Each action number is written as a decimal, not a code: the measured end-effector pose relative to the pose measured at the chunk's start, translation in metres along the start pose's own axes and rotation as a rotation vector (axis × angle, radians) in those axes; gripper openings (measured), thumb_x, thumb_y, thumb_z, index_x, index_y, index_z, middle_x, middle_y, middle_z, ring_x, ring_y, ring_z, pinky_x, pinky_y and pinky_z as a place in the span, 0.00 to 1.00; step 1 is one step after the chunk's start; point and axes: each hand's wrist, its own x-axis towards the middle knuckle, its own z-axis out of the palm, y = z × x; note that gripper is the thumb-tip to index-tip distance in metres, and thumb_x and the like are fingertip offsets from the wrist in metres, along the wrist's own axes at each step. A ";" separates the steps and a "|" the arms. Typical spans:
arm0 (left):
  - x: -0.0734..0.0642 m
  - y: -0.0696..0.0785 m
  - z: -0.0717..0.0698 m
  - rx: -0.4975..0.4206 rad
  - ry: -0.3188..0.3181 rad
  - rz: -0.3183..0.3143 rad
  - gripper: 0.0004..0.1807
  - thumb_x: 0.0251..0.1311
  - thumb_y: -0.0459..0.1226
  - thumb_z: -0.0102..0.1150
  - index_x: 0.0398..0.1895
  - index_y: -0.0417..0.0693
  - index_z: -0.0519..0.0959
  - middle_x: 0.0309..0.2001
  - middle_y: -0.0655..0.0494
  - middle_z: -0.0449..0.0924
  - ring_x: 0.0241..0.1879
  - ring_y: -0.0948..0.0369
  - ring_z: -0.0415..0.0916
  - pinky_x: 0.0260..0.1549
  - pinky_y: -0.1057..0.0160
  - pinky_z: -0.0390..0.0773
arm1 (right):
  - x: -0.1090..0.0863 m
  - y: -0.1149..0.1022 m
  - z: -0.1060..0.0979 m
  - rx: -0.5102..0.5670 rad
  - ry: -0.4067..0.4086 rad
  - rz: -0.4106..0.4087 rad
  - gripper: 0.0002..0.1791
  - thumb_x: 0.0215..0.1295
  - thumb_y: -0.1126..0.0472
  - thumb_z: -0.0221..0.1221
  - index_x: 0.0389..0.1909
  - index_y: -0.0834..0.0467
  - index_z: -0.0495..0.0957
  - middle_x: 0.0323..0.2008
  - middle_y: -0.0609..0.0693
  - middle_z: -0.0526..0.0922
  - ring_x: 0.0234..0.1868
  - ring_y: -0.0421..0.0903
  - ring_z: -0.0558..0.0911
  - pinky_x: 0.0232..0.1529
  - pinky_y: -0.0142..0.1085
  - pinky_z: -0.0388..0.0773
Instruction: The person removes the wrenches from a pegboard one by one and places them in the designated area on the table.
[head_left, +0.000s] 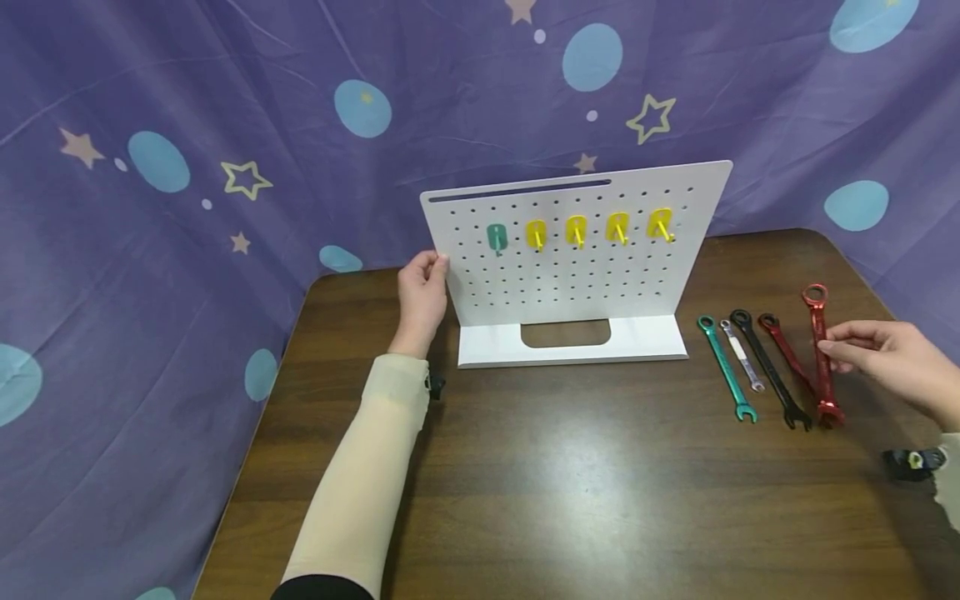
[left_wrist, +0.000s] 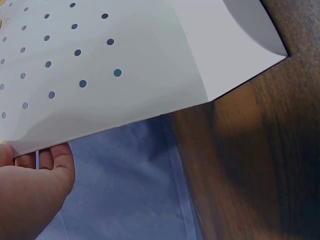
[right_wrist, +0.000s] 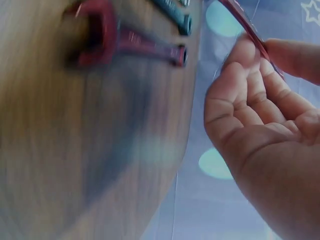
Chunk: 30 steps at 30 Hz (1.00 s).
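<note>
My left hand [head_left: 422, 292] pinches the left edge of a white pegboard stand [head_left: 566, 287], thumb on the front and fingers behind, as the left wrist view also shows. On the board sit one green hook [head_left: 497, 238] and several yellow hooks [head_left: 576, 232] in a row. At the right, my right hand [head_left: 892, 358] holds a red combination wrench [head_left: 821, 354] mid-handle between thumb and fingers. Its ring end points away from me. Beside it lie a smaller red wrench [head_left: 787, 354], a black wrench [head_left: 767, 362], a short silver wrench [head_left: 742, 357] and a green wrench [head_left: 726, 367].
The brown wooden table [head_left: 525, 483] carries everything, its rounded back corners close to a purple curtain [head_left: 247, 100] with stars and blue dots. The stand's base [head_left: 491, 346] has a cut-out at its middle, and the wrenches lie to its right.
</note>
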 end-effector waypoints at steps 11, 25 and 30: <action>0.001 0.001 -0.001 -0.002 0.009 -0.001 0.09 0.74 0.31 0.56 0.37 0.32 0.80 0.22 0.56 0.65 0.23 0.63 0.61 0.24 0.66 0.63 | -0.002 0.034 -0.009 0.030 -0.066 0.069 0.19 0.76 0.65 0.55 0.50 0.82 0.71 0.29 0.51 0.82 0.26 0.40 0.79 0.27 0.35 0.80; 0.000 0.000 0.000 0.004 0.002 -0.001 0.10 0.74 0.31 0.56 0.38 0.31 0.80 0.21 0.55 0.64 0.22 0.63 0.60 0.24 0.65 0.62 | 0.013 0.044 -0.011 -0.020 -0.179 0.066 0.18 0.76 0.65 0.54 0.49 0.81 0.72 0.32 0.53 0.83 0.26 0.42 0.79 0.28 0.37 0.80; 0.001 -0.001 0.000 -0.001 0.002 0.011 0.09 0.74 0.31 0.56 0.37 0.31 0.80 0.21 0.55 0.64 0.22 0.64 0.61 0.24 0.66 0.62 | 0.016 0.040 -0.012 -0.067 -0.214 0.067 0.17 0.77 0.62 0.55 0.45 0.77 0.77 0.28 0.51 0.81 0.26 0.42 0.77 0.28 0.36 0.79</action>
